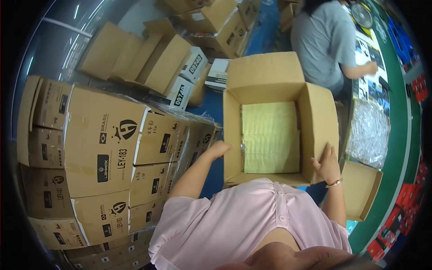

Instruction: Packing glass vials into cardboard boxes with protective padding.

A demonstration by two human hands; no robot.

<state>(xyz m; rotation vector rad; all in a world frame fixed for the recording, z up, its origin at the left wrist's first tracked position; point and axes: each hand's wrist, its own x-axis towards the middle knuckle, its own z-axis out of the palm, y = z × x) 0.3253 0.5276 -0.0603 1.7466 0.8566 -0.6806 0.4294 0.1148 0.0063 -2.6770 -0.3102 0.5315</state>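
An open cardboard box (308,130) is in front of my torso, its far flap (265,67) standing up and its right flap (325,126) folded outward. Several rows of flat, pale yellow-green packs or sheets (270,137) cover its bottom; their exact kind is unclear. My left hand (219,148) grips the box's left side, with part of its fingers hidden behind the wall. On the right side, my right hand (327,166) holds the box by the folded flap, fingers stretched along it and thumb toward the inside.
Stacked, printed cartons (103,139) wrapped in clear film stand at my left. Beyond are open cartons (148,58) and white boxes (193,65). A person in grey (321,40) works at the green-edged bench (402,130). Clear plastic bags (369,132) and a shallow carton (360,189) lie at right.
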